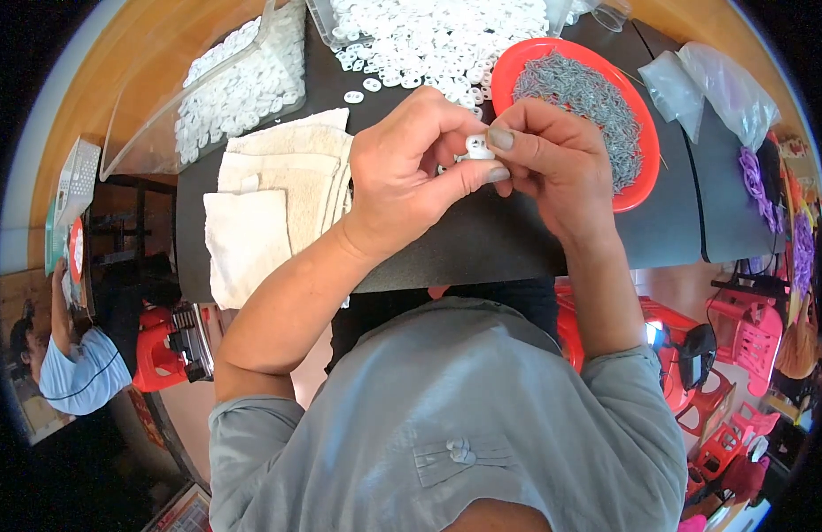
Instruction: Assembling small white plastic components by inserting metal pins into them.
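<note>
My left hand is closed, with a small white plastic piece between thumb and fingers. The piece has rounded ends and dark holes, and it sits above the dark table. My right hand meets it from the other side, thumb and fingers pinched together at the piece. Whether those fingers also hold something small is hidden. Just beyond the right hand stands a red plate heaped with thin grey metal pins or screws. A loose pile of similar white pieces spreads at the far middle.
A clear bin of white pieces stands at far left. Folded cream cloths lie beside my left forearm. Plastic bags rest at the far right of the dark table. Another person is off to the left; red stools stand at right.
</note>
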Tool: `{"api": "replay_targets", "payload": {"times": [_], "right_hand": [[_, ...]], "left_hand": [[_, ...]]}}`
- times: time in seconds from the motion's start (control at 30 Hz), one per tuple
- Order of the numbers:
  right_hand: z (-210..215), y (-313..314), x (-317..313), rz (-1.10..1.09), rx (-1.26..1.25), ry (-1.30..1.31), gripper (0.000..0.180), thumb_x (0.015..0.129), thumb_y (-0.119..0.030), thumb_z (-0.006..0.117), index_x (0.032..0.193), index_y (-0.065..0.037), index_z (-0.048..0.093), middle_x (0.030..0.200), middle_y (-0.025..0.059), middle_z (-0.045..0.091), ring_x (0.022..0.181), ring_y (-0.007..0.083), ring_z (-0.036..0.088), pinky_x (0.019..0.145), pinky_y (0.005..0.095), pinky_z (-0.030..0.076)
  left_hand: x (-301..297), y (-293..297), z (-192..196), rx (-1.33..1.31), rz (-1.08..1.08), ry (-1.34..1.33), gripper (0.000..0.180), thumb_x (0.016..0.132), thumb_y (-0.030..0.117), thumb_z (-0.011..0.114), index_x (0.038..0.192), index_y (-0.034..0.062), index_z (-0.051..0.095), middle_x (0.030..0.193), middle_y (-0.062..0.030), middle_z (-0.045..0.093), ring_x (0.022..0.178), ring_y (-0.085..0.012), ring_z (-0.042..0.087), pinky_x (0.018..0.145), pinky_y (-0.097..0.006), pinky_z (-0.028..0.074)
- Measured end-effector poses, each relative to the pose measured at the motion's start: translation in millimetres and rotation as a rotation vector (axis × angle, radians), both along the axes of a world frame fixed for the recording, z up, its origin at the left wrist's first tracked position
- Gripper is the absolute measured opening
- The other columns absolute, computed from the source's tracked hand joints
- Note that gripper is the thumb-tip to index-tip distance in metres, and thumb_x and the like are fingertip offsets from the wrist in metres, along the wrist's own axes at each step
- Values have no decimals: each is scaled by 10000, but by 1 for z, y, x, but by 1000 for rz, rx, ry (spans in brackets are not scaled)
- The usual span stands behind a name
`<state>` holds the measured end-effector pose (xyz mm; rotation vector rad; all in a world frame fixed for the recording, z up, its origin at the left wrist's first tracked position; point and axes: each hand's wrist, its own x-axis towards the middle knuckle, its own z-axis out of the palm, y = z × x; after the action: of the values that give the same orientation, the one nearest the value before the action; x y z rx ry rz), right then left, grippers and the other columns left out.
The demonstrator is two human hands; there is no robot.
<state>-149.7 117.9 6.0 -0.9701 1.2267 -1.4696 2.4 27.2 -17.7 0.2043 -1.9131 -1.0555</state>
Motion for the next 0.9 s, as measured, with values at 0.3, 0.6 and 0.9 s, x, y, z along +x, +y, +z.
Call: {"api": "replay_targets", "payload": {"times": [0.3,0.6,0.9], "right_hand": [[-2,1,8,-37,27,26,142,850,-139,641,838,2,628,636,21,565,495,68,478,439,190,268],[-4,1,11,-83,-17,26,133,843,-135,639,815,-5,636,629,15,557,497,67,466,446,193,267],[-3,1,7,-197,-54,60,150,858,-132,633,805,7,639,611,9,523,484,63,392,472,213,314]], "left_hand": [[-3,1,-4,-340,190,-2,256,731,42,790,887,6,590,726,-51,550,552,-107,523,476,-222,410],[-6,6,-2,-335,236,-38,267,727,63,795,888,17,586,715,-43,531,555,-108,508,486,-223,416],[-9,5,-1,-114,184,-54,315,677,38,811,925,32,617,733,-18,519,589,-89,491,513,-225,415]]}}
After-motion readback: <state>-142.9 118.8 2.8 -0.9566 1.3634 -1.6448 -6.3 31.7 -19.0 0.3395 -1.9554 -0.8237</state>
